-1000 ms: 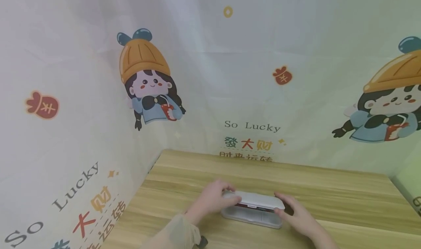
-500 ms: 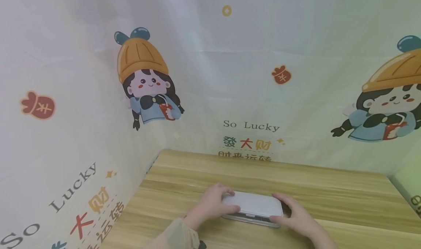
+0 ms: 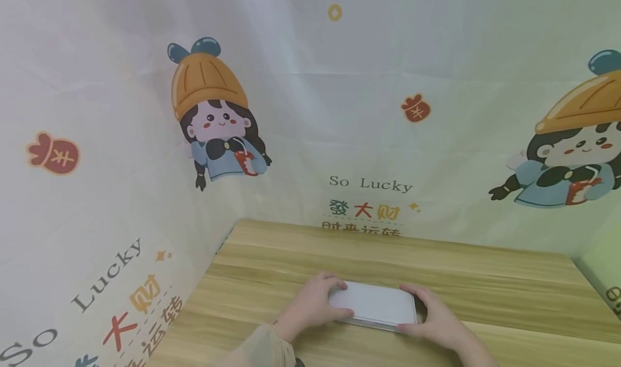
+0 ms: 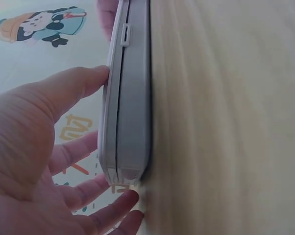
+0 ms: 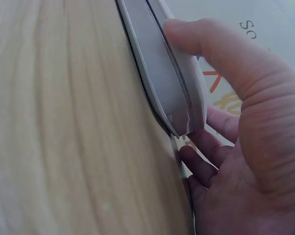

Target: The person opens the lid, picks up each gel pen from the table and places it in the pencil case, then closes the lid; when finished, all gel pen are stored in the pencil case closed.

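A long pale pencil case [image 3: 373, 304] with rounded corners lies flat on the table, its lid down over the base. My left hand [image 3: 315, 305] grips its left end, thumb at the front edge and fingers at the back. Round the right end, my right hand [image 3: 434, 321] holds it the same way. A small latch [image 4: 126, 34] shows on the front side in the left wrist view, beside a thin seam between lid and base. In the right wrist view the thumb presses the lid edge of the case [image 5: 162, 73]. Whatever lies inside is hidden.
The wood-grain table [image 3: 271, 254] reaches back to a printed cloth backdrop [image 3: 301, 119], which also hangs along the left side. A beige sleeve [image 3: 264, 345] covers my left forearm.
The pencil case's lid has come down from raised to level with the base, and the gap at the front, where reddish and dark contents showed, has closed. Both hands have stayed at its ends.
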The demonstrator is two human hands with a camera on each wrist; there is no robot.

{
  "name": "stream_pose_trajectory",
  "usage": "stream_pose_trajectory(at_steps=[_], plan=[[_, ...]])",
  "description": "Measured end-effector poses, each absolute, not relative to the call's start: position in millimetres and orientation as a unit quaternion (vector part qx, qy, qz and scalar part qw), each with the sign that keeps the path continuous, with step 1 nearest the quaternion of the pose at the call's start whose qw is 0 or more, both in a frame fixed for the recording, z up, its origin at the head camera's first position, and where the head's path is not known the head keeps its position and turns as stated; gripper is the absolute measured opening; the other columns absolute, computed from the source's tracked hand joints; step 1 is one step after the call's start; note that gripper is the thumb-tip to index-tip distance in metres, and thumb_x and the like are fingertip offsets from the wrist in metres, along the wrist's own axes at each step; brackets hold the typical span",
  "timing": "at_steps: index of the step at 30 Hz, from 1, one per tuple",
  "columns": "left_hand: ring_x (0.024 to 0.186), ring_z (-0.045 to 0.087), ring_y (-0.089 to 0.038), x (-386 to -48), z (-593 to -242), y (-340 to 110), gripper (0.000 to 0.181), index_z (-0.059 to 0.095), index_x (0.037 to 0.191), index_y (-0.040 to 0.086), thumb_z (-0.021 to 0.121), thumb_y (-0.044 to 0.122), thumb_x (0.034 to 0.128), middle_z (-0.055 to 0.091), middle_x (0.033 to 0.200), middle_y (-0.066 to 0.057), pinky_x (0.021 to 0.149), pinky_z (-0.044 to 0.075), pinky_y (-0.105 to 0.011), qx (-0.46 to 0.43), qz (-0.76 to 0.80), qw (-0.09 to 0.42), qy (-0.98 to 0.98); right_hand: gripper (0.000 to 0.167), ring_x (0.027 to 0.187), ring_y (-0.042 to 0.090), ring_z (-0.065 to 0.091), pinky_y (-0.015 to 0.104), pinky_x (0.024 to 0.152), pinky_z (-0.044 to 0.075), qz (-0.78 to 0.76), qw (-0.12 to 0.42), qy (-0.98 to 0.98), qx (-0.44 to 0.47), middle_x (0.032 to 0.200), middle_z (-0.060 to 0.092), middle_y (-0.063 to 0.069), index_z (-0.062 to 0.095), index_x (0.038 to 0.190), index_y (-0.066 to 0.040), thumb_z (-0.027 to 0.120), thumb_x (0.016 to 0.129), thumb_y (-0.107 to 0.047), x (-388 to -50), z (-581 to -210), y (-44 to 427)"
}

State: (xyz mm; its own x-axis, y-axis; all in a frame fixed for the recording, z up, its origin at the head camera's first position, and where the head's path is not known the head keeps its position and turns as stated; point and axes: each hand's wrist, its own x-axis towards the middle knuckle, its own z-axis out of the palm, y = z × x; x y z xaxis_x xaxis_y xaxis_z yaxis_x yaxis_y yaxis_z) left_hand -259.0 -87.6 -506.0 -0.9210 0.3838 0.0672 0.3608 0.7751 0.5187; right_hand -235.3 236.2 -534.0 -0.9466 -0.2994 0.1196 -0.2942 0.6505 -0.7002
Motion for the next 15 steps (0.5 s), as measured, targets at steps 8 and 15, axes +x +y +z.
stream_pose_trajectory(at_steps=[8,15], plan=[[0.141,0.061,-0.039,-256,-507,-83,0.063,0.075,0.134,0.019,0.094,0.049,0.0819,0.063,0.154,-0.014,0.119,0.052,-0.059,0.194,0.269,0.004,0.943,0.093,0.147,0.052,0.054,0.073,0.119,0.045,-0.376,-0.004,0.911,-0.167,0.158,0.059,0.022,0.057,0.154,-0.008,0.098,0.079,-0.045,-236,-533,238],[0.139,0.062,-0.039,-257,-495,-80,0.066,0.074,0.137,0.017,0.092,0.050,0.0832,0.065,0.152,-0.014,0.119,0.051,-0.058,0.208,0.240,-0.010,0.948,0.097,0.145,0.054,0.055,0.075,0.117,0.044,-0.382,-0.033,0.906,-0.179,0.155,0.061,0.025,0.052,0.158,0.000,0.096,0.082,-0.041,-238,-524,238]])
